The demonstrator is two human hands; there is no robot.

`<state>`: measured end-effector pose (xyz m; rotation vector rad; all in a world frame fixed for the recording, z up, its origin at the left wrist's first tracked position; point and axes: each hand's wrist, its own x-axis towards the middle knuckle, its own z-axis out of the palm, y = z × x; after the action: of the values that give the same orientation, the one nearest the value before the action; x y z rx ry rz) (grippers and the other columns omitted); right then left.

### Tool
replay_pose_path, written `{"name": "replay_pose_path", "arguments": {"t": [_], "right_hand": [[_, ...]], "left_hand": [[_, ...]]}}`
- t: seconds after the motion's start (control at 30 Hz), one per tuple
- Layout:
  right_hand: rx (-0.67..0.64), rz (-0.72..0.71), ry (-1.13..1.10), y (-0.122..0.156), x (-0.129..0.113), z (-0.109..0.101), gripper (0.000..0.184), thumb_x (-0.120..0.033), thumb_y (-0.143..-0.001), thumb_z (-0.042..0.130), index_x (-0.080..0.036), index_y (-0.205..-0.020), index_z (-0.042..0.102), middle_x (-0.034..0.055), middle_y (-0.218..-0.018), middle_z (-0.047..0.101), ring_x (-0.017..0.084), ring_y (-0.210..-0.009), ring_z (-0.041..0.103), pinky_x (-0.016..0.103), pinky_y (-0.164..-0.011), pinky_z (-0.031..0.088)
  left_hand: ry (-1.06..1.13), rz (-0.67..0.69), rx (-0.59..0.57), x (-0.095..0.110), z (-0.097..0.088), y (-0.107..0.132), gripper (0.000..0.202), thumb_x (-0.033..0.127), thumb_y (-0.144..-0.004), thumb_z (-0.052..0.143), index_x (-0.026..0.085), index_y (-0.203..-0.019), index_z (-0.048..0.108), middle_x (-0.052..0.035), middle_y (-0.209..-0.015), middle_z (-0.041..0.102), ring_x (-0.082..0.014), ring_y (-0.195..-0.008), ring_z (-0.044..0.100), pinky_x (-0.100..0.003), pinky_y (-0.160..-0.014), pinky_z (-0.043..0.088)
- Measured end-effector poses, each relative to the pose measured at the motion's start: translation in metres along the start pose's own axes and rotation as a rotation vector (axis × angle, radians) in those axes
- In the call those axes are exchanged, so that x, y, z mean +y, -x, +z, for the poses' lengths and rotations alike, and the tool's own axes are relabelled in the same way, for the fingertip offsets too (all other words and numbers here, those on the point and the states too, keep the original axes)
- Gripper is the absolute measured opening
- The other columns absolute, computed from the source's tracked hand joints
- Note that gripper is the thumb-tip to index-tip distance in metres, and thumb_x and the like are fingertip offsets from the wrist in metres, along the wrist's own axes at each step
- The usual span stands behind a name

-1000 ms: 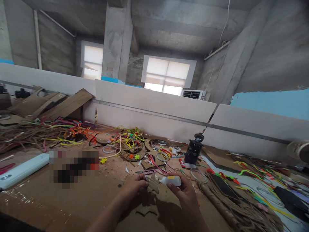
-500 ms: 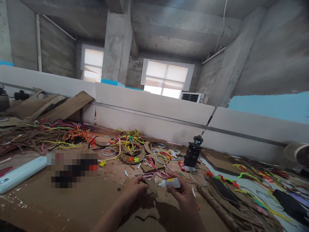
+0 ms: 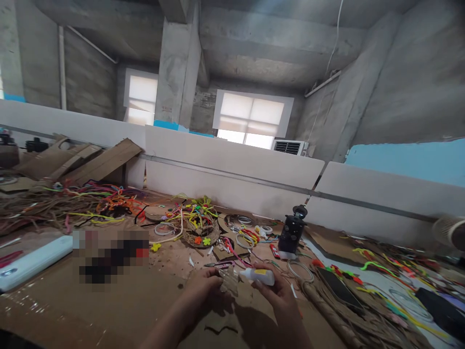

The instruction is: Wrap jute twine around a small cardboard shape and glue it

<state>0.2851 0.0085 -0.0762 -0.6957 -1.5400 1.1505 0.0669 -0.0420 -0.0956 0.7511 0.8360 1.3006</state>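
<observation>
Cardboard covers the bench [image 3: 109, 305] that we work at, brown and scuffed. At its far left a long white slab [image 3: 34, 261] lies flat. Behind it, cardboard sheets [image 3: 98, 162] lean against the white partition [image 3: 232, 167]. A tangle of coloured pipe cleaners [image 3: 105, 203] spreads in front of those sheets. Further along sits a small woven nest [image 3: 201, 235] with yellow and green strands sticking out of it.

In the lower middle, our left hand [image 3: 203, 287] comes in from below. Its grip is pinching a small cardboard piece [image 3: 229, 282] by the left edge, thumb and fingers pressed on it, holding it just above the bench. Just beside it on the right is the glue bottle [image 3: 258, 276], white with a yellow label. It lies roughly level with its nozzle pointing left at the cardboard piece; whether the tip touches it we cannot tell. Our right hand [image 3: 279, 295] has its grip closed around the bottle's body, fingers curled over it.

Behind our right hand a black device [image 3: 291, 232] stands upright, well apart from both hands. A pale wire ring [image 3: 300, 270] lies on the bench between that device and our right hand. Further right a dark flat phone [image 3: 336, 286] rests beside a heap of brown straw-like strips [image 3: 348, 315]. At the far right edge part of a white fan [image 3: 450, 231] shows.
</observation>
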Motion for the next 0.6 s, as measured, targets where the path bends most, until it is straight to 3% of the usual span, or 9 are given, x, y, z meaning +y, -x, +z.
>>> {"name": "replay_pose_path", "arguments": {"t": [0.23,0.4,0.6], "right_hand": [[0.011,-0.003,-0.054,-0.0008,-0.0021,0.0011,0.037,-0.044,-0.075,0.086,-0.023,-0.104,0.077,0.0091,-0.110,0.075,0.029,-0.100,0.067,0.036,-0.087,0.057],[0.037,0.004,-0.028,0.0001,0.0014,0.0017,0.043,-0.048,-0.073,0.086,-0.021,-0.106,0.077,0.0091,-0.099,0.076,0.028,-0.089,0.068,0.036,-0.077,0.056],[0.025,-0.015,0.079,-0.0009,0.0024,-0.0023,0.037,-0.046,-0.074,0.085,-0.019,-0.097,0.078,0.0076,-0.090,0.076,0.028,-0.084,0.067,0.033,-0.074,0.053]], "left_hand": [[-0.006,0.028,0.084,0.0056,0.0055,0.0045,0.033,0.017,-0.056,0.072,0.014,-0.089,0.067,-0.0074,-0.075,0.076,-0.0182,-0.060,0.071,-0.030,-0.064,0.059],[-0.009,0.022,0.096,0.0086,0.0092,0.0065,0.033,0.017,-0.054,0.071,0.015,-0.086,0.066,-0.0056,-0.070,0.075,-0.0177,-0.058,0.069,-0.029,-0.061,0.057],[-0.014,-0.011,0.115,0.0086,0.0091,0.0073,0.033,0.017,-0.055,0.072,0.015,-0.087,0.066,-0.0059,-0.071,0.075,-0.0182,-0.057,0.070,-0.028,-0.058,0.056]]}}
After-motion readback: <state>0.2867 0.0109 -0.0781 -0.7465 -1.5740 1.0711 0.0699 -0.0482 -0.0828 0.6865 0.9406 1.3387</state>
